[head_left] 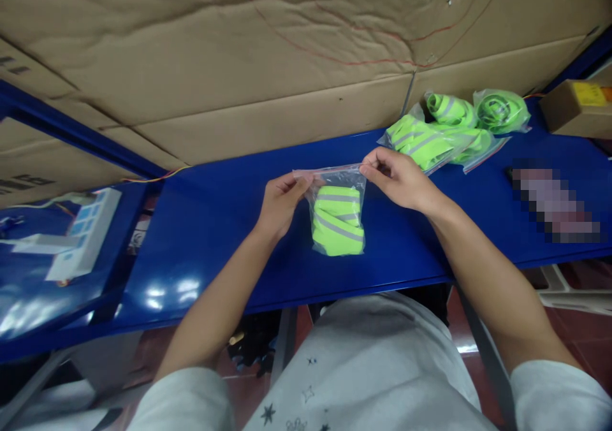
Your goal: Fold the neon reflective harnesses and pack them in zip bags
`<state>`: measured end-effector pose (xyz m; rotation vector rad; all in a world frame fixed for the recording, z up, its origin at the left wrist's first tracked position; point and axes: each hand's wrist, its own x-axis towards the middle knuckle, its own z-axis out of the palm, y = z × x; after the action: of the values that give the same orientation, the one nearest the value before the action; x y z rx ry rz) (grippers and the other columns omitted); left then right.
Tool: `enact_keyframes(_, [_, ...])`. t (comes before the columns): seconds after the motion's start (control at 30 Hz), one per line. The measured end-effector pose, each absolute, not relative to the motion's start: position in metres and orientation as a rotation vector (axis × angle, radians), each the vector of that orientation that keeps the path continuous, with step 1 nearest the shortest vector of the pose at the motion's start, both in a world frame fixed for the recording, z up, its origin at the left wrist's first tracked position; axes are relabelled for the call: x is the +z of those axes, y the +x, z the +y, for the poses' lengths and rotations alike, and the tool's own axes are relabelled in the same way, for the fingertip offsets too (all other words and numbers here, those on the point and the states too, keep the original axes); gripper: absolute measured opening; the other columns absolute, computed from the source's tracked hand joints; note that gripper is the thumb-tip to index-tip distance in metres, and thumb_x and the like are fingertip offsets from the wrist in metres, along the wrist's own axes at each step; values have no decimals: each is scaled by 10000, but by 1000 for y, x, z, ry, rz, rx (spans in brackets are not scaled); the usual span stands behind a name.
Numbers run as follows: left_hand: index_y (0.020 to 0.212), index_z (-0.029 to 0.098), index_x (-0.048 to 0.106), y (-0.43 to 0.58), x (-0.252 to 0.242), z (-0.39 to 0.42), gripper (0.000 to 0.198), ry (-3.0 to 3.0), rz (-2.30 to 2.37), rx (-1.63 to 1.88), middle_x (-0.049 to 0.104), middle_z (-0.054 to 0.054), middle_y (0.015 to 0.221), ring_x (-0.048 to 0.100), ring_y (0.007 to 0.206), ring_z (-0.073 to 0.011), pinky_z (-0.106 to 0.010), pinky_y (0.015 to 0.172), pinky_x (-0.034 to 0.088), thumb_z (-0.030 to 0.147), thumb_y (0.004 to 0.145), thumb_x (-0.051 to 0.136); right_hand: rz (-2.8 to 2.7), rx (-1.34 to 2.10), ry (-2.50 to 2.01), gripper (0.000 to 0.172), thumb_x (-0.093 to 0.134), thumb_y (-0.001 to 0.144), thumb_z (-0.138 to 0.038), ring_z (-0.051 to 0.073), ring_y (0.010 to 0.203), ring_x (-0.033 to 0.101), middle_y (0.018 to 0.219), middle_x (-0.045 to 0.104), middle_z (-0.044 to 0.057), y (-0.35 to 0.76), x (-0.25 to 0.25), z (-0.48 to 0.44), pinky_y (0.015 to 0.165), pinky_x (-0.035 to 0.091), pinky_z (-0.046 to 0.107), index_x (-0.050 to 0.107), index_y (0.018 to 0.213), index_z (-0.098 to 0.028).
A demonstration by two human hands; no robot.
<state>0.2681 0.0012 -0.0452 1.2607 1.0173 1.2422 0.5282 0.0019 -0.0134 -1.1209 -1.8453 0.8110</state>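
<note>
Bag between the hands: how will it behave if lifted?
Probably floppy on top: the clear bag is thin, creased film. Likely light and hard to break, since the folded green strap inside looks like fabric. Possibly slippery, as the film is glossy; the left hand and right hand both pinch its top edge.

Tan cardboard sheets point(191, 74) line the back edge of a glossy blue table point(201, 208), a thin red cord point(363, 62) looping across them.
Left of the table lies a white power strip with blue panels point(86, 232); at the table's right end are a brown cardboard box point(559, 115) with a yellow label point(588, 93) and an object hidden by pixelation point(554, 204). Below the table's front right edge show a pale frame point(574, 298) and reddish floor tiles point(578, 329).
</note>
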Motion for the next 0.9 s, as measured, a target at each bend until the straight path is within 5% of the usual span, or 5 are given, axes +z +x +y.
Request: enact_keyframes(0.9, [955,220,830,276,-43,-10,227,1311,955,1186,800,-73,933,712,792,-176,-293,765,550,423,861,788,-1772,971,-1089,142,687,797,-316,124,646,483,723,613,-4,517,-19,-1,583,353,261,664,826,-178])
